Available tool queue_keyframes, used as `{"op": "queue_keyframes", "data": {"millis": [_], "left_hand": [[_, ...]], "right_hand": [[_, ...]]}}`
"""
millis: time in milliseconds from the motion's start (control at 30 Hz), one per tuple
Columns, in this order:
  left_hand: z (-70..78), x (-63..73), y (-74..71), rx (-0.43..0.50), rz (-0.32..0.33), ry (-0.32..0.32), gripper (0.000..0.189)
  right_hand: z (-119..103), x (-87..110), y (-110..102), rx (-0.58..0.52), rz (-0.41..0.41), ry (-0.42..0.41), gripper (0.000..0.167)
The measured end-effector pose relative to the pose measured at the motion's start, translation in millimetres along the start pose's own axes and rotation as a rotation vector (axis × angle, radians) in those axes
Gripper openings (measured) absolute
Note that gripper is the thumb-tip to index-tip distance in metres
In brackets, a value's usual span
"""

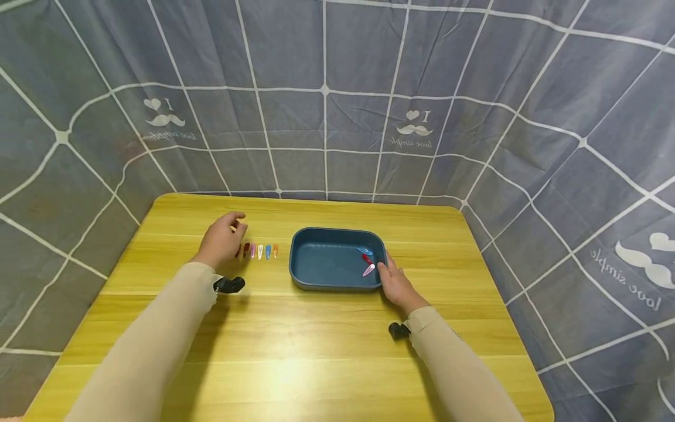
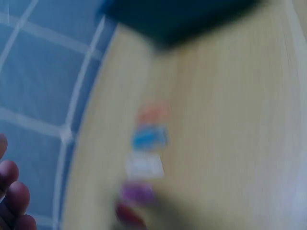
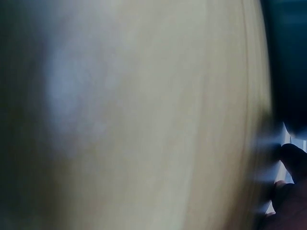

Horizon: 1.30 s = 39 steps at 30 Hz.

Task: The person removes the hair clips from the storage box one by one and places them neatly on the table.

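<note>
My left hand (image 1: 220, 239) hovers at the left end of a row of snap hair clips, its fingers loosely bent and nothing visible in them. The row runs from a dark red clip (image 1: 246, 250) through a purple clip (image 1: 252, 251), a white clip (image 1: 260, 252) and a blue clip (image 1: 268, 252) to an orange clip (image 1: 275, 251). My right hand (image 1: 398, 286) holds the right end of a dark teal plastic tray (image 1: 337, 288), thumb at the rim and fingers along the outer wall. Inside lie a blue clip (image 1: 364, 251), a red clip (image 1: 366, 259) and a pink clip (image 1: 368, 270).
Everything rests on a yellow wood-grain table (image 1: 316, 351) with rounded corners. Grey curtains (image 1: 295, 129) with white grid lines hang along the back and both sides. Black wrist mounts (image 1: 229, 285) stick out from the sleeves.
</note>
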<state>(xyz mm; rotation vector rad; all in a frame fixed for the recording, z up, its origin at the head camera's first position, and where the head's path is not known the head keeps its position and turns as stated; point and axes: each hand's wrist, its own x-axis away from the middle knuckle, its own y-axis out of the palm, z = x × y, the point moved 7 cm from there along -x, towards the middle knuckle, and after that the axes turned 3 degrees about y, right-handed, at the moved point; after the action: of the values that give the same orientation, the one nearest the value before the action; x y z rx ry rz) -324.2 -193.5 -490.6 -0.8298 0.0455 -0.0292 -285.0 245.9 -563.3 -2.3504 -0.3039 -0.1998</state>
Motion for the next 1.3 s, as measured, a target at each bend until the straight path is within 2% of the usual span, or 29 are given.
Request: {"op": "queue_keyframes", "data": {"millis": [100,233,433,567,700,967,1133,1300], "left_hand": [[33.6,-2.6,7.4,0.032,0.006,0.064,0.047],[74.1,-5.3,19.1,0.065,-0.020,0.145,0.047],[125.8,-5.1,48.8,0.085,-0.141,0.255,0.044],[150.8,-2.7,76.6,0.061,-0.235,0.307,0.045],[163.8,-1.6,105.7,0.019,-0.317,0.333,0.046],[175.4,-4.5,155.0,-0.071,-0.441,0.347,0.050],[179.1,-5.8,176.2,-0.084,-0.492,0.342,0.049],[173.3,-7.4,191.9,-0.107,-0.526,0.301,0.050]], "right_hand": [[0.3,-0.3,0.4,0.002,0.003,-0.003,0.064],[0.0,0.2,-0.1,-0.005,0.006,-0.007,0.063],[-0.4,0.8,-0.7,0.010,0.011,-0.002,0.064],[-0.4,0.7,-1.7,0.011,0.017,-0.005,0.064],[-0.5,1.1,-1.3,-0.002,0.017,-0.004,0.064],[0.1,1.6,-1.2,-0.009,0.016,0.001,0.063],[-0.9,1.9,-1.2,-0.009,0.009,-0.002,0.064],[1.4,-0.1,-0.6,0.003,0.014,-0.012,0.063]]}}
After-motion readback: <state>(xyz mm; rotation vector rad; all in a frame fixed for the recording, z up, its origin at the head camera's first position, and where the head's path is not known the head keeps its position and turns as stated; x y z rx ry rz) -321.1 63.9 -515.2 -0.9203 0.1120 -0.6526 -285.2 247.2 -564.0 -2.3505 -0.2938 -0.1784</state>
